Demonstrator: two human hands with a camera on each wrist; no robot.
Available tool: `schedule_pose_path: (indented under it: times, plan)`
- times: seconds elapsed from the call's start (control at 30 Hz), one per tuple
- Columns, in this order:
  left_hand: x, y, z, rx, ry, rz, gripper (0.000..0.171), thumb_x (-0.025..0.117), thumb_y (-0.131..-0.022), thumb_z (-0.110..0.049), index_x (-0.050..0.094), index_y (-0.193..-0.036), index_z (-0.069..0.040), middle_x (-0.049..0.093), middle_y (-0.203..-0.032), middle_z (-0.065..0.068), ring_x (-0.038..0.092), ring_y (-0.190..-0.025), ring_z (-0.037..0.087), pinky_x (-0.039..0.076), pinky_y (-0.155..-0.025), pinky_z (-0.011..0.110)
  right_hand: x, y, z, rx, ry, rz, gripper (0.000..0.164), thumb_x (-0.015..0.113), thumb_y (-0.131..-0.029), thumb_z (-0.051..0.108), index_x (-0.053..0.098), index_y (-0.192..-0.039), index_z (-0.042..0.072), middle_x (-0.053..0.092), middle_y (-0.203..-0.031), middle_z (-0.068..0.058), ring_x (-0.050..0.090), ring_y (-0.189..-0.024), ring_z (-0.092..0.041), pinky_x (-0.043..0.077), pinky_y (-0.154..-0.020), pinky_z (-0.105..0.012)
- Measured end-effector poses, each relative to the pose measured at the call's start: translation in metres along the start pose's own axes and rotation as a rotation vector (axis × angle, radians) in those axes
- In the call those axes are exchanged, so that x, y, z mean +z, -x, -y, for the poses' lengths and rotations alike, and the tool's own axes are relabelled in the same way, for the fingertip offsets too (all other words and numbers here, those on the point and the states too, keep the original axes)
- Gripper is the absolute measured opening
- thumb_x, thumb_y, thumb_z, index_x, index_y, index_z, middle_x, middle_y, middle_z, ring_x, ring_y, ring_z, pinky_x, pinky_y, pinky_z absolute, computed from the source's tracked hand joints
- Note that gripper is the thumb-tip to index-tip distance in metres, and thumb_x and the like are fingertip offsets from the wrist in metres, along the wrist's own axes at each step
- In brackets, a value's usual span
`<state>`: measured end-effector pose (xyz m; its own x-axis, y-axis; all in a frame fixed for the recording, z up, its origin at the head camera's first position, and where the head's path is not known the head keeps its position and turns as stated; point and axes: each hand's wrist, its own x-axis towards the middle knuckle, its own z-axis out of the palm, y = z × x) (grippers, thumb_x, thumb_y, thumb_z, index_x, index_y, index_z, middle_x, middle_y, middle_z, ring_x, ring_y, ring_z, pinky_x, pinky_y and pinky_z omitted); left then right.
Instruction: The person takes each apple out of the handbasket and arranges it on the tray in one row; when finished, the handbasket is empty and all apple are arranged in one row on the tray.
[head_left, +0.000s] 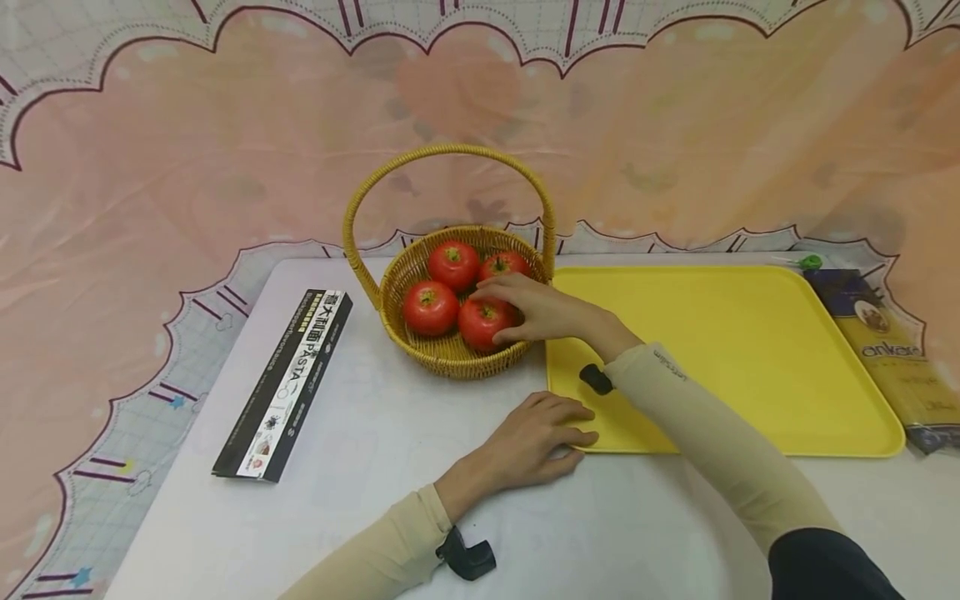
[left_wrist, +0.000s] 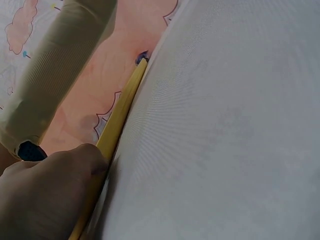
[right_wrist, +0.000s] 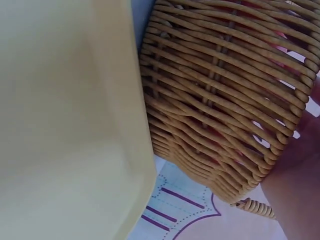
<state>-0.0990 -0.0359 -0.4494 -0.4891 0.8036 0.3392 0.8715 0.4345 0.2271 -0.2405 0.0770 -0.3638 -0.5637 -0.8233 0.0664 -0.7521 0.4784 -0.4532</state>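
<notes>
A yellow wicker basket (head_left: 450,367) with a tall arched handle holds several red tomatoes. My right hand (head_left: 547,310) reaches over the basket's right rim, its fingers and thumb curved round the front right tomato (head_left: 480,323). In the right wrist view the woven basket wall (right_wrist: 210,85) hides the fingertips and most of the tomatoes. My left hand (head_left: 528,442) rests at the front left corner of the yellow tray (head_left: 720,358), fingers spread loosely over its edge. The left wrist view shows this hand (left_wrist: 50,195) against the tray's rim (left_wrist: 117,117).
To the left lies a long black and white pasta box (head_left: 285,387). A yellow and blue ankara packet (head_left: 885,350) lies along the tray's right side, with a green clip (head_left: 810,262) at its far end. A patterned cloth (head_left: 225,167) hangs behind the white table (head_left: 375,500).
</notes>
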Motion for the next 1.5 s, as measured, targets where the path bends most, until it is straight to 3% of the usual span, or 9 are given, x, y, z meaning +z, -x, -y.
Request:
schedule_pose_path:
  times: [0.3, 0.67, 1.13, 1.5]
  plan:
    - [-0.001, 0.0, -0.001, -0.004, 0.018, -0.016, 0.027, 0.058, -0.091, -0.03, 0.069, -0.115, -0.026, 0.06, -0.127, -0.005, 0.051, -0.122, 0.012, 0.036, -0.106, 0.032, -0.005, -0.008, 0.004, 0.045, -0.005, 0.104, 0.071, 0.073, -0.081, 0.034, 0.04, -0.142, 0.021, 0.04, -0.148, -0.003, 0.028, -0.134, -0.027, 0.031, -0.111, -0.048]
    - [0.002, 0.0, -0.002, -0.004, 0.008, -0.021, 0.027, 0.057, -0.091, -0.031, 0.069, -0.115, -0.027, 0.059, -0.128, -0.005, 0.05, -0.122, 0.011, 0.036, -0.106, 0.031, -0.005, -0.018, 0.011, 0.011, 0.088, 0.221, 0.066, 0.071, -0.084, 0.031, 0.04, -0.142, 0.024, 0.036, -0.147, -0.005, 0.021, -0.143, -0.037, 0.017, -0.117, -0.053]
    - [0.002, 0.002, -0.002, 0.0, 0.016, -0.016, 0.027, 0.055, -0.092, -0.032, 0.068, -0.116, -0.027, 0.059, -0.128, -0.005, 0.05, -0.122, 0.011, 0.036, -0.106, 0.031, -0.002, -0.011, 0.007, -0.052, 0.053, 0.102, 0.061, 0.07, -0.082, 0.034, 0.047, -0.138, 0.023, 0.043, -0.14, -0.005, 0.034, -0.135, -0.028, 0.028, -0.113, -0.05]
    - [0.001, 0.001, -0.003, 0.004, 0.003, -0.025, 0.026, 0.058, -0.091, -0.032, 0.069, -0.115, -0.027, 0.059, -0.127, -0.006, 0.051, -0.12, 0.011, 0.037, -0.105, 0.032, 0.0, 0.002, 0.008, -0.019, -0.015, 0.002, 0.062, 0.066, -0.084, 0.043, 0.044, -0.14, 0.03, 0.038, -0.145, -0.003, 0.04, -0.132, -0.022, 0.039, -0.107, -0.046]
